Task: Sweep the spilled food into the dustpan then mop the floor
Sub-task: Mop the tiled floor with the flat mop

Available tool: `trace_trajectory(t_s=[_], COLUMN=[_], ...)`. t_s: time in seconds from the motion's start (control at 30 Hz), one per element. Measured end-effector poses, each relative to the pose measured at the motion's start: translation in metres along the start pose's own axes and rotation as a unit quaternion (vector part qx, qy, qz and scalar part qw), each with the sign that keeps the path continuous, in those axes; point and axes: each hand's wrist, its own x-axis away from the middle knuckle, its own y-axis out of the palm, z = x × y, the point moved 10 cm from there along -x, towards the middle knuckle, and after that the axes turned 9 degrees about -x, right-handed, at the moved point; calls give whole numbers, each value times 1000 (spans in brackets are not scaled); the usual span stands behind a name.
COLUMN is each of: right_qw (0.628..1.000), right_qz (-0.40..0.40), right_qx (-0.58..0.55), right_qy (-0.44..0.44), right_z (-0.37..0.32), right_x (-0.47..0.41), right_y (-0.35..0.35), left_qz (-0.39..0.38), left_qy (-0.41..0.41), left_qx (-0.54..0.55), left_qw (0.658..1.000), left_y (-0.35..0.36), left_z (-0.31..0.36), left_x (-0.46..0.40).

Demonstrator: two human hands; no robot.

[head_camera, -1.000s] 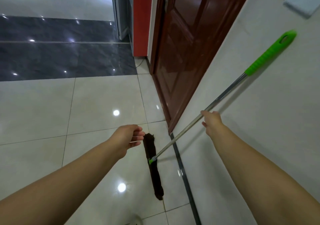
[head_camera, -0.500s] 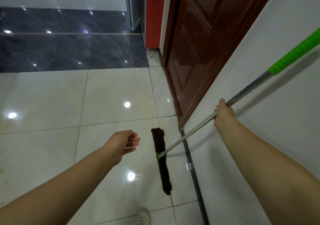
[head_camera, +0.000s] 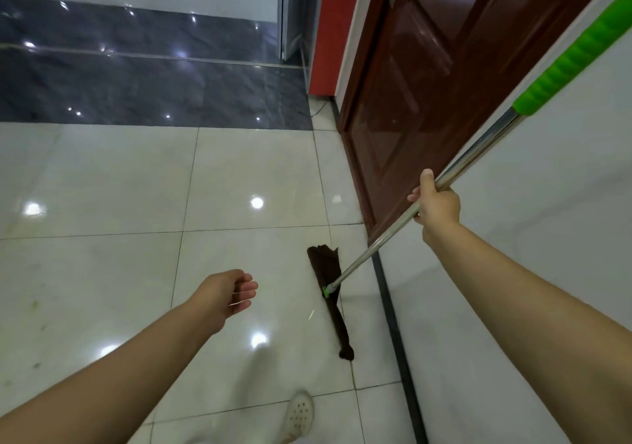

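One right hand grips the long silver mop pole; the left hand hangs loose, so push the brown mop cloth flat.

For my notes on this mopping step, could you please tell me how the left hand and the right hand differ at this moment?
The right hand grips the mop's metal pole; the left hand holds nothing, its fingers loosely curled. The right hand is raised beside the brown door; the left hand hangs lower over the white floor tiles, apart from the mop head. Both reach forward on bare arms.
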Motion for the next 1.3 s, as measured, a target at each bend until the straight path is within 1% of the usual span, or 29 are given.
trace_trajectory(t_s=[0.27, 0.43, 0.8, 0.97, 1.1, 1.17, 1.3], right_qw=[999, 998, 983, 961, 932, 914, 865], right_qz=[-9, -38, -178, -265, -347, -388, -477], right_qx=[7, 4, 15, 34, 54, 67, 95], right_qy=[-39, -39, -40, -65, -87, -98, -124], right_z=[-23, -22, -14, -7, -2, 0, 8], right_x=[106, 171, 320, 386, 443, 473, 531], right_y=[68, 120, 265, 332, 383, 406, 447], left_qz=[-2, -4, 42, 66, 80, 87, 107], left_qy=[-4, 4, -5, -14, -24, -33, -51], left_qx=[35, 60, 141, 176, 202, 212, 252], left_qw=[999, 998, 989, 982, 976, 973, 961], left_y=[-114, -174, -307, -352, -376, -385, -401], left_z=[-44, -65, -119, -145, -165, -175, -199], left_x=[2, 5, 21, 33, 43, 48, 55])
